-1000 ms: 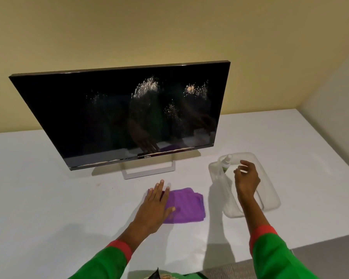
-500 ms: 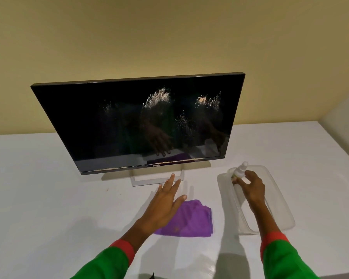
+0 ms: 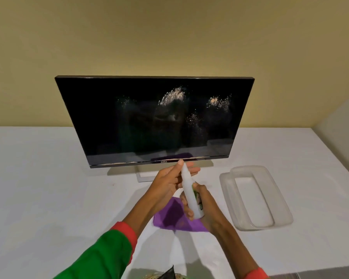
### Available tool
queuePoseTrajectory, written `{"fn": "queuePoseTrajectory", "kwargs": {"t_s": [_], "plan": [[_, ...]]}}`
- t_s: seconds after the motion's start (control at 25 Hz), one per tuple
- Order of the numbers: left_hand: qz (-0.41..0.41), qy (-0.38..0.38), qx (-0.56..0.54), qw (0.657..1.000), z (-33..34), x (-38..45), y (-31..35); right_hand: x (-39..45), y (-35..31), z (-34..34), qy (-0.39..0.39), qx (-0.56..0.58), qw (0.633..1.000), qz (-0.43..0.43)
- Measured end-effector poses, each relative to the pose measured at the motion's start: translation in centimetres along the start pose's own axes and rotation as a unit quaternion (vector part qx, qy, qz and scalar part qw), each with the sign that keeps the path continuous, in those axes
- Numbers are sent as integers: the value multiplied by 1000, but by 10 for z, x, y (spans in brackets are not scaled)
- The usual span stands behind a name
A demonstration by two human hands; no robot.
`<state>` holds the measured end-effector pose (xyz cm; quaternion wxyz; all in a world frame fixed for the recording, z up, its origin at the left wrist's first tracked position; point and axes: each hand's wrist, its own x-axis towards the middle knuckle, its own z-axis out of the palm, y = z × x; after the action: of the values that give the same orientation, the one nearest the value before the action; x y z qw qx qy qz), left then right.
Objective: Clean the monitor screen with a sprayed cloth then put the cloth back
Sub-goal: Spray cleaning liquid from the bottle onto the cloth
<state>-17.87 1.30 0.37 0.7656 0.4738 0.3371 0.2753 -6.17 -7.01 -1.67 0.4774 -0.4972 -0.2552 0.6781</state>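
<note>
A white table (image 3: 38, 188) runs the width of the scene, its far edge meeting a plain mustard-yellow wall (image 3: 169, 37). To the table's right, a paler wall (image 3: 347, 133) closes the corner — soft, even light falls across the tabletop, and a grey strip of floor (image 3: 314, 275) shows beyond the near-right edge.

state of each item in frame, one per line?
Black flat monitor: upright, off, screen spattered.
White spray bottle: lifted, gripped by right hand; left hand at its top.
Purple cloth: flat on table.
Clear plastic tray: empty.
</note>
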Motion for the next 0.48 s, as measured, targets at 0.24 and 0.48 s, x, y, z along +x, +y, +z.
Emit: {"fn": "queuePoseTrajectory", "kwargs": {"t_s": [0.24, 0.48], "plan": [[-12, 70, -70, 995, -21, -21, -7, 4, 19, 27, 56, -98, 993, -21], [-99, 209, -98, 968, -14, -33, -28, -6, 52, 52, 276, -499, 816, -99]]}}
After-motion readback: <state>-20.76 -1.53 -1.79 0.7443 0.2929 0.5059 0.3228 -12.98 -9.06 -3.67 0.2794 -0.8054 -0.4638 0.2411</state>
